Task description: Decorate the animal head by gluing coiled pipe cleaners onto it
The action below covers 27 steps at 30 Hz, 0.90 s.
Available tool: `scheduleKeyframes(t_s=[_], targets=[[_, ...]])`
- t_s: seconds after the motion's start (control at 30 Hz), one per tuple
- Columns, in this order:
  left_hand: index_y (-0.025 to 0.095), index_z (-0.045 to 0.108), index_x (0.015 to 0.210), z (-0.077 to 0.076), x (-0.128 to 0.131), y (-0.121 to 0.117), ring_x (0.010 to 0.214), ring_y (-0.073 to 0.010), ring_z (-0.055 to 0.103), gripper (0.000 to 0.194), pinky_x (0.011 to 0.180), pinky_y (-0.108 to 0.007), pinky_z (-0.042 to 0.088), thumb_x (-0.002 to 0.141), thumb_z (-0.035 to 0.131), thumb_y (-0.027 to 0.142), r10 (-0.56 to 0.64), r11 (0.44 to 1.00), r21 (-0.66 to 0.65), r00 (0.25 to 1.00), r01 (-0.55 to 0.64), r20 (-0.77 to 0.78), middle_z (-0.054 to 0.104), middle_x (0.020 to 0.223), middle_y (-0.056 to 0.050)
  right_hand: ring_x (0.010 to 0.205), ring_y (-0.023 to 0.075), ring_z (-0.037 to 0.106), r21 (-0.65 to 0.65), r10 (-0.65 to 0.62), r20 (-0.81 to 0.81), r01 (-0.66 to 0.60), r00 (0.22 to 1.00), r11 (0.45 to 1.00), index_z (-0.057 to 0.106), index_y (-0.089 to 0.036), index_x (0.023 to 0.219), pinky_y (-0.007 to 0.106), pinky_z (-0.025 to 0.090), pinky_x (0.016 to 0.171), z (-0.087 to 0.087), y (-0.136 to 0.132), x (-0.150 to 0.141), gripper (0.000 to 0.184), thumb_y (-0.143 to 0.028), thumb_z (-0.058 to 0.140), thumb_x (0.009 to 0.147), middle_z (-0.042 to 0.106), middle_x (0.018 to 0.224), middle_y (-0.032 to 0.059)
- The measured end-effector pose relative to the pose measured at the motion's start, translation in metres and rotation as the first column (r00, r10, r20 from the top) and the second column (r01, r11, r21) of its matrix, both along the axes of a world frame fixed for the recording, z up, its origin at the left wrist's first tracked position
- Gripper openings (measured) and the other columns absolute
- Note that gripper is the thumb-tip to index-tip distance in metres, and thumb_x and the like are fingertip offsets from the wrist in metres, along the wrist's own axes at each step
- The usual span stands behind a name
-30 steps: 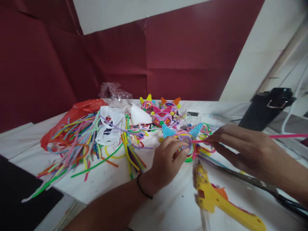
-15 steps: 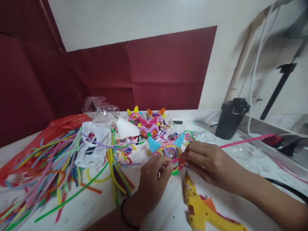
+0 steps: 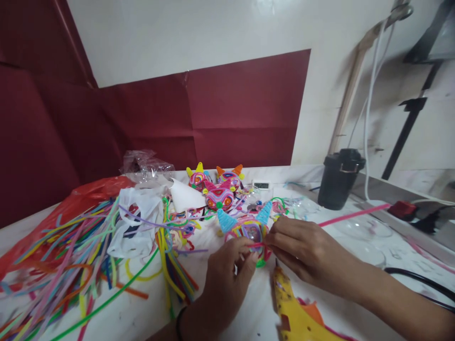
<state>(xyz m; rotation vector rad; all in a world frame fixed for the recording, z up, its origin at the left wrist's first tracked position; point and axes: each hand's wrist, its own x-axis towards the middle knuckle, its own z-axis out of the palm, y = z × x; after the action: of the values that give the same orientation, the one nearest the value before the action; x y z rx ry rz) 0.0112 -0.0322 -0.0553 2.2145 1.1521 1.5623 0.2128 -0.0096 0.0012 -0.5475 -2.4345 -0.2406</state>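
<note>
A bright pink pipe cleaner (image 3: pixel 351 215) runs between my two hands, its long end sticking out past the right one. My left hand (image 3: pixel 225 277) pinches its short end between thumb and fingers. Close beside it, my right hand (image 3: pixel 307 244) is closed on the same strand, fingertips partly hidden. Just behind my fingers stands a colourful animal head with light blue ears (image 3: pixel 227 220) and coiled stripes; its lower part is partly covered by my hands. A yellow glue gun (image 3: pixel 293 308) lies below my right hand, nozzle pointing away from me.
Loose pipe cleaners (image 3: pixel 71 255) spread over the left side, beside a white plastic bag (image 3: pixel 137 237) and a red bag (image 3: pixel 85 192). Several finished animal heads (image 3: pixel 219 195) stand at the back. A black canister (image 3: pixel 339 182) is at right, near a black cable (image 3: pixel 419 279).
The view has tilted slightly, so the scene sits a little lower and the glue gun is more cut off. Both hands keep their pinch on the pink pipe cleaner.
</note>
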Motion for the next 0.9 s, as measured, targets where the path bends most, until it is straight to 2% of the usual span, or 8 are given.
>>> scheduleKeyframes(t_s=[0.1, 0.27, 0.63, 0.9], targets=[[0.022, 0.060, 0.097, 0.002, 0.000, 0.000, 0.052, -0.0086, 0.054, 0.011, 0.048, -0.018, 0.039, 0.088, 0.055, 0.017, 0.037, 0.999, -0.019, 0.999, -0.037, -0.002, 0.062, 0.065, 0.005, 0.070, 0.0182, 0.051, 0.003, 0.012, 0.002, -0.012, 1.000, 1.000, 0.061, -0.015, 0.088, 0.030, 0.037, 0.062, 0.001, -0.002, -0.001, 0.022, -0.012, 0.042, 0.098, 0.058, 0.077, 0.0061], [0.019, 0.062, 0.080, 0.010, -0.001, 0.001, 0.061, -0.0106, 0.056, 0.011, 0.056, -0.020, 0.041, 0.089, 0.056, 0.017, 0.069, 0.997, 0.045, 0.995, -0.065, -0.071, 0.062, 0.069, 0.002, 0.068, 0.0173, 0.050, 0.029, 0.017, -0.018, -0.017, 1.000, 0.999, 0.061, -0.015, 0.087, 0.029, 0.037, 0.061, 0.003, -0.003, -0.002, 0.021, -0.012, 0.043, 0.098, 0.057, 0.074, 0.0053], [0.019, 0.063, 0.083, 0.007, -0.003, 0.006, 0.061, -0.0109, 0.055, 0.010, 0.057, -0.020, 0.042, 0.089, 0.056, 0.017, 0.062, 0.997, 0.046, 0.989, -0.057, -0.135, 0.060, 0.070, 0.002, 0.069, 0.0171, 0.054, 0.014, 0.013, -0.064, -0.012, 0.998, 1.000, 0.062, -0.015, 0.091, 0.029, 0.042, 0.062, -0.001, 0.003, 0.000, 0.019, -0.013, 0.045, 0.098, 0.060, 0.075, 0.0056], [0.019, 0.063, 0.075, 0.017, -0.005, 0.016, 0.055, -0.0102, 0.051, 0.013, 0.055, -0.020, 0.042, 0.086, 0.058, 0.020, 0.149, 0.985, 0.103, 0.982, -0.138, -0.118, 0.059, 0.065, 0.003, 0.067, 0.0152, 0.058, -0.173, -0.061, -0.164, 0.033, 0.985, 0.984, 0.065, -0.017, 0.088, 0.027, 0.043, 0.063, 0.006, 0.005, 0.002, 0.021, -0.022, 0.048, 0.099, 0.063, 0.075, 0.0039]])
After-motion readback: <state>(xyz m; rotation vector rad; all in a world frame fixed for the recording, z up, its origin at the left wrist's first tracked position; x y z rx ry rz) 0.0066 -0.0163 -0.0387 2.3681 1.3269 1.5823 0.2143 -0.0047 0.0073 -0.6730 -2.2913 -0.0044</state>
